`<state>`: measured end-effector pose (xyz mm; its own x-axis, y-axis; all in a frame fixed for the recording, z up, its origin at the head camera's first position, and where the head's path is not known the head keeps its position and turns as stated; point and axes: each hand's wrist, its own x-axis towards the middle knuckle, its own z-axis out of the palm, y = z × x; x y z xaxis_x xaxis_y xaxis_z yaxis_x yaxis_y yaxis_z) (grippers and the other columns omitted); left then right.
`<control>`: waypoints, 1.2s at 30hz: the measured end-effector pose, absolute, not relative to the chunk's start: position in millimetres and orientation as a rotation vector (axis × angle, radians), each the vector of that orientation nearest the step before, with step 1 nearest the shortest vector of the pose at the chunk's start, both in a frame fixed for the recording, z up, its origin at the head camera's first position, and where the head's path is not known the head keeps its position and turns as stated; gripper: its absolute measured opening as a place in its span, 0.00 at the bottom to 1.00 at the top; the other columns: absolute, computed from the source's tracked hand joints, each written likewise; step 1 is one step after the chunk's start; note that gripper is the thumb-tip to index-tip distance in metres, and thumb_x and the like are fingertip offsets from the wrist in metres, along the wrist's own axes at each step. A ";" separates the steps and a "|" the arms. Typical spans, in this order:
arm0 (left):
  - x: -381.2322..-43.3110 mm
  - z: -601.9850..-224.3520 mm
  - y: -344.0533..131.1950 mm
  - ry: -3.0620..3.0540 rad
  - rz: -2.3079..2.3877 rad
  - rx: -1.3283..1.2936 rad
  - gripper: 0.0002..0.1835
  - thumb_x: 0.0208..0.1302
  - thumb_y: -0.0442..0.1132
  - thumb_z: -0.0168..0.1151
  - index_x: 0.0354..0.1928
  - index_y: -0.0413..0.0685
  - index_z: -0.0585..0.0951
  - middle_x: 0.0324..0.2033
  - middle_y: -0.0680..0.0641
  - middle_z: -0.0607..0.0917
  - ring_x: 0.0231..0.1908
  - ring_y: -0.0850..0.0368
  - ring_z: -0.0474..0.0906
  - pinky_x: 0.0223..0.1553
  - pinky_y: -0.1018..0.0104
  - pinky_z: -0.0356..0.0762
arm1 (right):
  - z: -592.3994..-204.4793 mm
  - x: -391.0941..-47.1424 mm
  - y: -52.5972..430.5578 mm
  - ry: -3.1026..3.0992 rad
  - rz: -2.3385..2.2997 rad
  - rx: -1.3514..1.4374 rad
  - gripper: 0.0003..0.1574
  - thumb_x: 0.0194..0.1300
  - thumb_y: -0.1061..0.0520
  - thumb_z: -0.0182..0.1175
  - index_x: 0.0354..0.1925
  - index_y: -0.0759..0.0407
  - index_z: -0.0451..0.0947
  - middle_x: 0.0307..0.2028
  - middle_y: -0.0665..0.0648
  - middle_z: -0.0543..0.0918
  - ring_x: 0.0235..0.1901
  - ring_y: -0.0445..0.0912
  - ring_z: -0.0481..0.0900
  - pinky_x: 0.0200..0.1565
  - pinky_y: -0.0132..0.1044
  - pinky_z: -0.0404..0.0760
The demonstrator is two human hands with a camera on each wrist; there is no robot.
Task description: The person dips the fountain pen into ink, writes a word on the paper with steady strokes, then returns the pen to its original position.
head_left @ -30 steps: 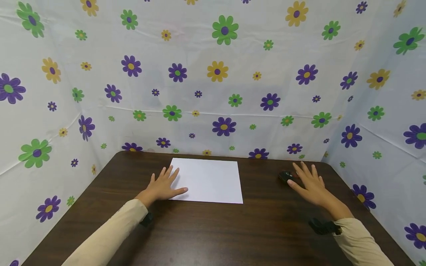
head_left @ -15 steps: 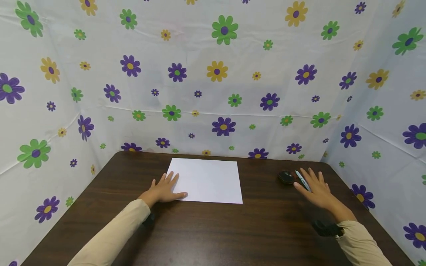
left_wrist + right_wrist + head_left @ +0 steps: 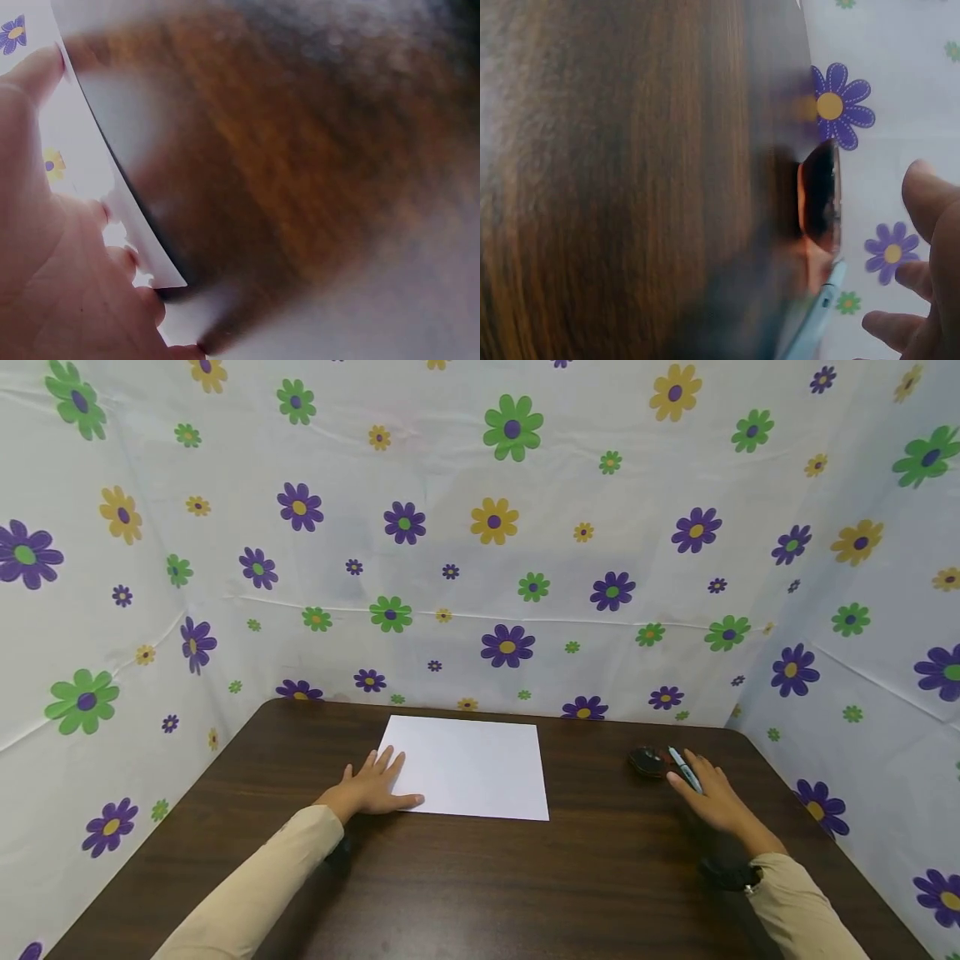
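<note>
My left hand [image 3: 367, 789] lies with spread fingers over the lower left part of a white sheet of paper [image 3: 476, 768]. Its thumb is along the sheet's near edge, and in the left wrist view the fingers meet the paper's border. To the right, my right hand [image 3: 716, 799] is beside a slim pale blue pen [image 3: 686, 770], thumb and fingers apart around it. In the right wrist view the fingers [image 3: 894, 328] are clear of the pen [image 3: 810, 326]. Left of the pen sits a dark, glossy, rounded object [image 3: 647, 762] with a reddish edge; its kind is unclear.
All of this lies on a dark brown wooden table [image 3: 480, 885]. A white cloth [image 3: 420, 568] printed with flowers hangs behind the table and along both sides. Each wrist wears a black strap [image 3: 727, 874].
My left hand has settled down onto the paper. The right hand has shifted right and lower, uncovering the pen, and its fingers now look less spread.
</note>
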<state>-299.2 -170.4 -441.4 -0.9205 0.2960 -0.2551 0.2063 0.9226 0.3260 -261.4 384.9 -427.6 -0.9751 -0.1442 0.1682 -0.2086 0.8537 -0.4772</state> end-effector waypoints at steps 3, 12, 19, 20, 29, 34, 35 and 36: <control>-298.1 -440.9 -169.0 2.783 0.433 0.367 0.61 0.52 0.80 0.46 0.76 0.46 0.45 0.75 0.38 0.39 0.72 0.34 0.30 0.62 0.27 0.27 | -431.1 -264.4 387.1 -2.924 0.759 0.213 0.49 0.73 0.42 0.48 0.68 0.81 0.45 0.63 0.87 0.51 0.62 0.79 0.51 0.60 0.71 0.51; -306.6 -456.7 -171.4 2.793 0.438 0.341 0.62 0.48 0.83 0.45 0.76 0.51 0.43 0.75 0.42 0.37 0.73 0.37 0.28 0.63 0.28 0.25 | -441.5 -271.1 391.9 -2.907 0.721 -0.006 0.46 0.68 0.49 0.57 0.66 0.83 0.52 0.60 0.86 0.59 0.56 0.76 0.64 0.52 0.66 0.67; -303.1 -451.6 -169.1 2.796 0.464 0.345 0.61 0.49 0.82 0.47 0.76 0.51 0.45 0.75 0.42 0.38 0.73 0.38 0.29 0.63 0.28 0.24 | -452.9 -279.2 394.2 -2.782 0.737 -0.219 0.37 0.67 0.54 0.57 0.64 0.77 0.61 0.57 0.81 0.68 0.53 0.74 0.69 0.50 0.64 0.69; -303.0 -451.5 -169.2 2.795 0.455 0.342 0.61 0.49 0.82 0.47 0.76 0.52 0.44 0.75 0.42 0.37 0.73 0.38 0.28 0.63 0.28 0.25 | -454.1 -279.9 393.4 -2.758 0.743 -0.241 0.36 0.66 0.55 0.58 0.64 0.77 0.62 0.57 0.80 0.69 0.54 0.74 0.68 0.52 0.64 0.68; -304.9 -453.3 -171.2 2.806 0.475 0.357 0.61 0.49 0.81 0.48 0.76 0.50 0.46 0.75 0.40 0.39 0.73 0.36 0.30 0.62 0.27 0.24 | -457.1 -288.4 386.9 -2.614 0.808 -0.375 0.29 0.65 0.57 0.57 0.58 0.75 0.70 0.52 0.76 0.76 0.53 0.72 0.70 0.54 0.63 0.66; -306.0 -454.9 -172.2 2.813 0.462 0.355 0.62 0.48 0.82 0.48 0.76 0.50 0.46 0.75 0.40 0.39 0.73 0.36 0.30 0.62 0.27 0.26 | -455.0 -292.2 383.7 -2.610 0.800 -0.411 0.26 0.65 0.58 0.57 0.55 0.76 0.73 0.49 0.76 0.78 0.50 0.72 0.71 0.52 0.63 0.66; -306.4 -455.4 -172.5 2.814 0.461 0.355 0.62 0.48 0.82 0.47 0.76 0.49 0.46 0.75 0.40 0.39 0.73 0.36 0.30 0.62 0.27 0.26 | -454.7 -292.7 383.1 -2.611 0.803 -0.418 0.25 0.65 0.58 0.56 0.54 0.75 0.73 0.49 0.76 0.78 0.50 0.72 0.71 0.51 0.63 0.66; -306.6 -455.9 -172.7 2.815 0.459 0.355 0.62 0.48 0.82 0.47 0.76 0.49 0.46 0.75 0.40 0.39 0.73 0.36 0.30 0.62 0.26 0.26 | -454.5 -293.1 382.6 -2.612 0.806 -0.425 0.25 0.65 0.58 0.56 0.54 0.75 0.74 0.48 0.76 0.78 0.50 0.72 0.71 0.51 0.63 0.66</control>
